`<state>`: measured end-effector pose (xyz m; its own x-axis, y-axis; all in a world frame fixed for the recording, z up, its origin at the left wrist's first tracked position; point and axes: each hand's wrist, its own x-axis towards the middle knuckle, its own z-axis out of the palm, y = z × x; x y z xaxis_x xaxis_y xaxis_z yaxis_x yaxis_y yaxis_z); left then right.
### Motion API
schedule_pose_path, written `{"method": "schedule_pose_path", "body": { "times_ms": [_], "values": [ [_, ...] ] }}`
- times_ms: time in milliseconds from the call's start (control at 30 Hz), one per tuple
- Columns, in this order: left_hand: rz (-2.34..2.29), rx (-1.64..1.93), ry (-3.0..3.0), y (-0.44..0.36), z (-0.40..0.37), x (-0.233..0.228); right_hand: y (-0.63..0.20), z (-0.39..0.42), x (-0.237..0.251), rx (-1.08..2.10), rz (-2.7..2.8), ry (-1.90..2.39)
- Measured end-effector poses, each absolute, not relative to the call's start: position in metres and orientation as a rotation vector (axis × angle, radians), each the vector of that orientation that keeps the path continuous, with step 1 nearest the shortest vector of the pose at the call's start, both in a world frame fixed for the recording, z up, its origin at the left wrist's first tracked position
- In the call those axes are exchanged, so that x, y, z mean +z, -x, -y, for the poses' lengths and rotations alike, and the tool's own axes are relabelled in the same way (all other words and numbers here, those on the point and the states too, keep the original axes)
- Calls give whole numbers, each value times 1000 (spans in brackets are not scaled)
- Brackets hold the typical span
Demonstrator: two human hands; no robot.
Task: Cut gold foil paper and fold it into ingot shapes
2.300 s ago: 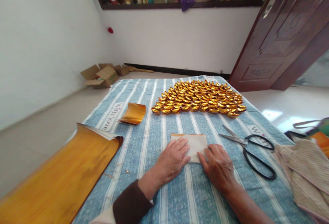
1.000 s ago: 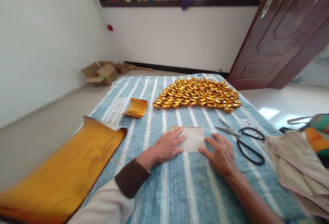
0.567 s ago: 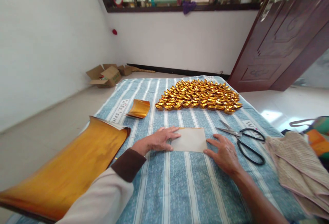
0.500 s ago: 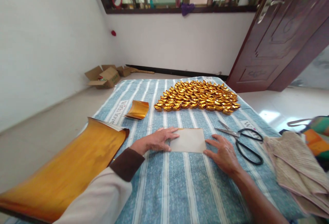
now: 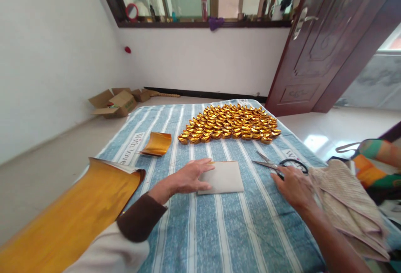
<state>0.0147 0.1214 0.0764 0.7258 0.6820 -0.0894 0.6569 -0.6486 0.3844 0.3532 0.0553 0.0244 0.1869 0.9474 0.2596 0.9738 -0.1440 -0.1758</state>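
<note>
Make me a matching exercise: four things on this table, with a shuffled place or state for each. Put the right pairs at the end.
Things:
1. pale paper
2. scissors
3. shiny folded pieces
4. beige cloth

Places or states:
A. farthest right of the four
B. blades spread, at the right hand
C. gathered in a packed cluster
D. flat, at the left hand

Pairs: 1-D, 2-B, 3-C, 4-A

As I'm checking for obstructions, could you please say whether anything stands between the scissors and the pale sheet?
Nothing visible does: only striped cloth shows between the scissors and the pale sheet. The right hand partly hides the scissors.
</note>
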Motion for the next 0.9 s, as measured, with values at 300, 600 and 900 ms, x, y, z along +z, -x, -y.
{"method": "schedule_pose_path", "body": {
  "times_ms": [300,600,900],
  "values": [
    [-1290,64,-2607,-60,-126,62,-352,-63,28,-93,1785,2554],
    [-1159,339,-2687,-55,-122,51,-368,-58,26,87,1716,2380],
    [-1064,609,-2705,-51,-120,44,-369,-43,16,178,1789,1895]
  ]
}}
